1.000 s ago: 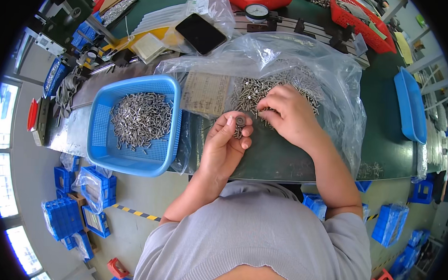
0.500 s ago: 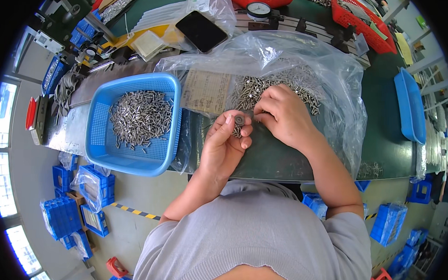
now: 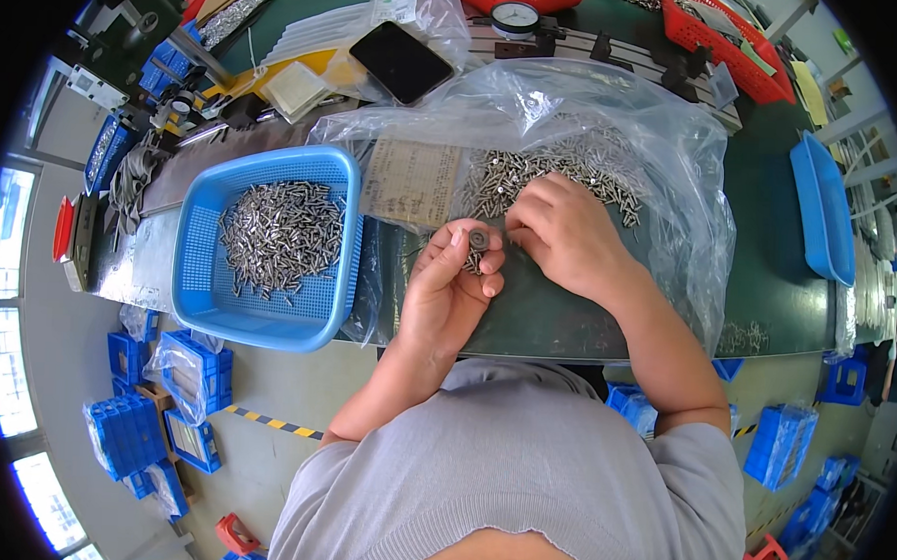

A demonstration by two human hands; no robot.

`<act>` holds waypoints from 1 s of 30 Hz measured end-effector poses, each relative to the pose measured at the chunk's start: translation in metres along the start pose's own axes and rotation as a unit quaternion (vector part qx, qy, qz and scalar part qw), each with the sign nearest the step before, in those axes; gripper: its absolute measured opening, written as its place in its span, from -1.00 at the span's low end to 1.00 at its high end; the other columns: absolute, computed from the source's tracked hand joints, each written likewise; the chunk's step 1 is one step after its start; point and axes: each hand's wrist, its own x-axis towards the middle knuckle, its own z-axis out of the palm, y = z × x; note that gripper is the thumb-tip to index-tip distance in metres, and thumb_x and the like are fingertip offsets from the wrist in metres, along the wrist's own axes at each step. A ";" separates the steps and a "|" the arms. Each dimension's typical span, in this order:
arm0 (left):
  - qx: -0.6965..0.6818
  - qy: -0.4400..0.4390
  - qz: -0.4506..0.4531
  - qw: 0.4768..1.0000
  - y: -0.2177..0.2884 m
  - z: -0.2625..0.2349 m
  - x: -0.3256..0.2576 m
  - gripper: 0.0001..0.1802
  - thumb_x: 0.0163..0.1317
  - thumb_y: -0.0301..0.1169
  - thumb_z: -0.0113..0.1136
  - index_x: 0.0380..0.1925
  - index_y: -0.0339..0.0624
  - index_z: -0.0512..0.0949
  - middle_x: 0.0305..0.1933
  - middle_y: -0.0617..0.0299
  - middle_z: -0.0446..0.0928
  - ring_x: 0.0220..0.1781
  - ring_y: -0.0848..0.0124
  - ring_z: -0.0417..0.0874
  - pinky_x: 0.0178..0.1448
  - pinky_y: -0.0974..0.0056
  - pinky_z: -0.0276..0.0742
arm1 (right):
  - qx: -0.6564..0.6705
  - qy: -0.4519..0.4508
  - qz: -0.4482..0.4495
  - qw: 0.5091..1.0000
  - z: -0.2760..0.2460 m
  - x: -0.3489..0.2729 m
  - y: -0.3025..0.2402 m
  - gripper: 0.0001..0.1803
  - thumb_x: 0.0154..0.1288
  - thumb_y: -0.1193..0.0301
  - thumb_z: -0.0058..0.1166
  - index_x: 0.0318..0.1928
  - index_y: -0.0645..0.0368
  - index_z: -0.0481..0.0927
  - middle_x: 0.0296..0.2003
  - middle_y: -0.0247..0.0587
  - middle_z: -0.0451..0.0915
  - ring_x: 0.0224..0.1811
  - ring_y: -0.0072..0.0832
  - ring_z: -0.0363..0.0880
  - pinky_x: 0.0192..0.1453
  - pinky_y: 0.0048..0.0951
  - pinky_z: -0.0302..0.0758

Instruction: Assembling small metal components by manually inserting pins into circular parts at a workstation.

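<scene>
Pinching a small round dark metal piece (image 3: 478, 239) between thumb and fingertips, the left hand (image 3: 450, 292) was curled nearly closed above the green table (image 3: 771, 234), with a few small metal screws (image 3: 469, 265) cupped in its palm. The right hand (image 3: 563, 233) lay just beside it, palm down, its fingers bent and resting at the near edge of a heap of loose screws (image 3: 553, 170); whether it gripped any of them could not be told, since the fingertips were tucked under. The two hands almost touched at the round piece.

The heap lay on a large clear plastic bag (image 3: 616, 117) spread open across the table, its crumpled sides rising around both hands. A brownish paper label (image 3: 410, 183) sat on the bag just left of the heap.

Left of the bag stood a blue plastic basket (image 3: 203, 289) with a perforated floor, holding a second pile of the same screws (image 3: 278, 235); its near edge reached the front of the table.

Farther back lay a black phone (image 3: 401, 62) face down, near a yellow sheet and stacked clear sleeves, and a dial gauge (image 3: 515, 19) beyond it. A red mesh basket (image 3: 724, 47) stood at the far right, and a blue tray (image 3: 822, 211) lay well to the right of the bag. Below the table edge, blue bins (image 3: 136, 437) sat on the floor at the left.
</scene>
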 end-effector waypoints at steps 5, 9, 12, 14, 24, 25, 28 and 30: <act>0.009 0.001 -0.006 1.000 -0.001 0.001 0.000 -0.80 0.36 -0.31 -0.01 -0.21 -0.22 0.45 -0.23 0.17 0.48 -0.33 0.47 0.40 -0.33 0.39 0.37 | 0.175 0.051 0.090 0.979 -0.011 0.003 -0.007 -0.87 0.00 0.57 0.17 -0.40 0.19 0.49 -0.45 -0.23 0.47 -0.38 -0.31 0.45 -0.27 -0.38 0.41; 0.011 0.024 -0.014 1.000 -0.002 0.000 -0.001 -0.81 0.34 -0.32 0.03 -0.20 -0.21 0.47 -0.29 0.19 0.49 -0.35 0.48 0.42 -0.35 0.39 0.39 | 0.224 0.064 0.061 0.970 -0.014 0.006 -0.016 -0.85 -0.01 0.48 0.22 -0.45 0.16 0.48 -0.51 -0.25 0.47 -0.39 -0.26 0.45 -0.30 -0.31 0.40; 0.020 0.023 -0.014 0.999 -0.002 0.004 -0.001 -0.81 0.33 -0.33 0.06 -0.19 -0.21 0.47 -0.33 0.22 0.50 -0.36 0.50 0.43 -0.36 0.39 0.40 | 0.199 0.085 0.009 0.976 -0.013 0.007 -0.018 -0.84 -0.03 0.50 0.22 -0.46 0.16 0.46 -0.50 -0.26 0.46 -0.39 -0.26 0.44 -0.31 -0.30 0.39; 0.017 0.022 -0.009 1.000 -0.002 0.005 -0.001 -0.82 0.32 -0.33 0.07 -0.19 -0.20 0.47 -0.33 0.22 0.49 -0.36 0.50 0.43 -0.36 0.41 0.39 | 0.156 0.105 -0.032 0.982 -0.011 0.007 -0.019 -0.83 -0.05 0.49 0.23 -0.47 0.15 0.46 -0.49 -0.27 0.46 -0.40 -0.27 0.44 -0.32 -0.31 0.39; 0.026 0.029 -0.003 0.999 -0.003 0.005 -0.001 -0.82 0.31 -0.34 0.09 -0.20 -0.21 0.48 -0.35 0.25 0.48 -0.37 0.51 0.41 -0.38 0.42 0.38 | 0.129 0.112 -0.060 0.984 -0.012 0.006 -0.023 -0.85 -0.07 0.50 0.24 -0.45 0.12 0.52 -0.47 -0.31 0.48 -0.39 -0.31 0.45 -0.32 -0.32 0.41; 0.027 0.028 -0.002 0.999 -0.003 0.004 -0.001 -0.81 0.31 -0.33 0.09 -0.21 -0.21 0.48 -0.35 0.25 0.47 -0.37 0.52 0.41 -0.38 0.42 0.37 | 0.143 0.108 -0.056 0.982 -0.010 0.005 -0.023 -0.85 -0.07 0.50 0.24 -0.42 0.12 0.56 -0.46 -0.32 0.49 -0.39 -0.32 0.45 -0.31 -0.33 0.42; 0.025 0.026 -0.004 0.999 -0.002 0.004 -0.001 -0.80 0.30 -0.31 0.10 -0.21 -0.22 0.48 -0.36 0.26 0.47 -0.38 0.52 0.40 -0.39 0.43 0.36 | 0.194 0.097 -0.035 0.976 -0.009 0.005 -0.022 -0.84 -0.06 0.50 0.24 -0.38 0.12 0.60 -0.44 -0.31 0.52 -0.37 -0.32 0.46 -0.27 -0.34 0.43; 0.023 0.025 -0.006 0.999 -0.001 0.004 -0.001 -0.79 0.30 -0.30 0.10 -0.21 -0.22 0.48 -0.36 0.26 0.47 -0.38 0.52 0.40 -0.39 0.43 0.36 | 0.230 0.090 -0.018 0.969 -0.010 0.005 -0.023 -0.83 -0.06 0.50 0.25 -0.36 0.12 0.62 -0.43 -0.31 0.53 -0.36 -0.32 0.47 -0.24 -0.35 0.44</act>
